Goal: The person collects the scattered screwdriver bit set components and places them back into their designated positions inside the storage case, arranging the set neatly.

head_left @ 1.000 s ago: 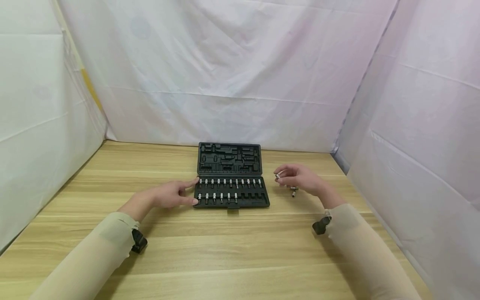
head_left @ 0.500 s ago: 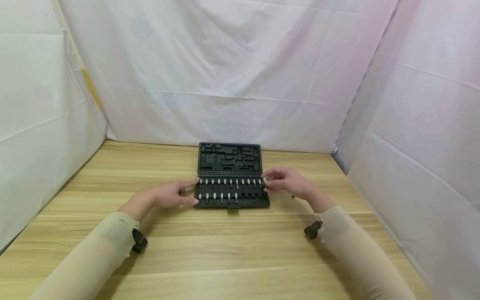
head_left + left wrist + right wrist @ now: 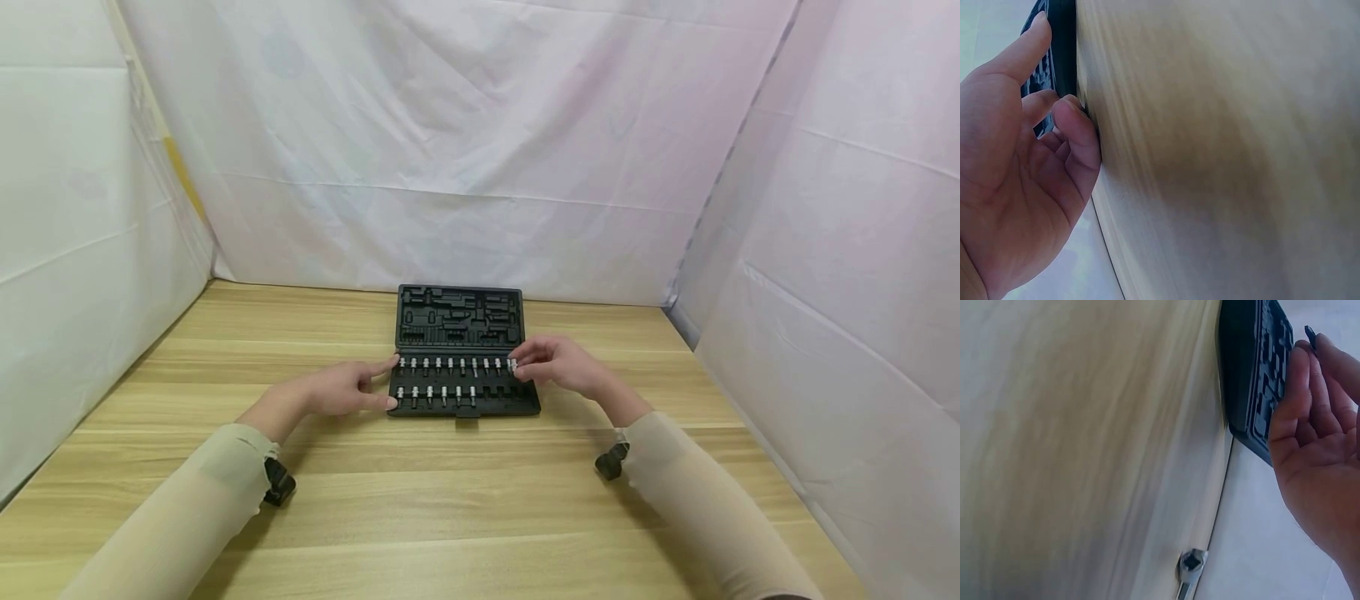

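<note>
A black socket case (image 3: 456, 414) lies unfolded on the table in the head view. Silver bit sockets (image 3: 450, 364) with dark tips fill much of its upper row, and several more (image 3: 444, 392) occupy the lower row's left part. My left hand (image 3: 341, 389) touches the case's left end, thumb at the near corner and index finger farther back. Over the upper row's right end, my right hand (image 3: 558, 367) pinches a bit socket (image 3: 513, 365) between thumb and fingers. Its dark tip (image 3: 1310, 337) pokes out past the fingertips in the right wrist view.
Bare slots (image 3: 504, 392) show in the lower row's right part. The case's moulded lid (image 3: 459, 317) lies back behind the tray. Another loose socket (image 3: 1191, 565) rests on the wooden table (image 3: 450, 508) in the right wrist view. White sheets (image 3: 450, 167) enclose the table's back and sides.
My right hand has moved left with the bit socket, from beside the loose pieces to the upper row's right end. The left hand keeps its place on the case.
</note>
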A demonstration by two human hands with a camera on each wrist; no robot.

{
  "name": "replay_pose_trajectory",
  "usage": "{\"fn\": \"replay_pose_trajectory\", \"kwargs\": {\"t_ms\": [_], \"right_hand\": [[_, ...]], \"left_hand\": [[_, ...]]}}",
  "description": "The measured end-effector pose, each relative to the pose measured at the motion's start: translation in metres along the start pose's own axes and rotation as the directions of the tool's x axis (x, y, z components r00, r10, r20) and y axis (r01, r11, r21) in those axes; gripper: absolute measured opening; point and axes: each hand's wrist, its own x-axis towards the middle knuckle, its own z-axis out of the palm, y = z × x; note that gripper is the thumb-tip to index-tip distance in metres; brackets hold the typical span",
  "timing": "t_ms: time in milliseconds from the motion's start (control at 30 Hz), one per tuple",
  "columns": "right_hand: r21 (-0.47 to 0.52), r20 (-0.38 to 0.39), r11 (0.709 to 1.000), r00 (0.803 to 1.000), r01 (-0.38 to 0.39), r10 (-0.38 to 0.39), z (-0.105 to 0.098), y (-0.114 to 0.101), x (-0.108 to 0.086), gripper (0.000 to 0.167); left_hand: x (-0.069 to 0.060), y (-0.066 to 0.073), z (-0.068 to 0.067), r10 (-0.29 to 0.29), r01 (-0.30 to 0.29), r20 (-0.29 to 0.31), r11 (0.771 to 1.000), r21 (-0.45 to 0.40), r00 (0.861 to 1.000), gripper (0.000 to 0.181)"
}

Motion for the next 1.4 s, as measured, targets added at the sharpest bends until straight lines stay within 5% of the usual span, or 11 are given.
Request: {"fn": "replay_pose_trajectory", "kwargs": {"t_ms": [433, 1000, 1400], "right_hand": [[-0.041, 0.034, 0.999, 0.999, 0.017, -0.016, 0.015, -0.009, 0.012, 0.027], [-0.243, 0.052, 0.969, 0.998, 0.051, -0.040, 0.036, -0.019, 0.028, 0.015], [-0.245, 0.047, 0.969, 0.999, 0.007, 0.004, 0.034, -0.020, 0.027, 0.014]], "left_hand": [[0.000, 0.001, -0.001, 0.002, -0.002, 0.008, 1.000, -0.017, 1.000, 0.095], [0.000, 0.000, 0.001, 0.000, 0.000, 0.004, 1.000, -0.025, 1.000, 0.095], [0.000, 0.001, 0.000, 0.004, -0.004, 0.003, 1.000, -0.009, 1.000, 0.094]]}}
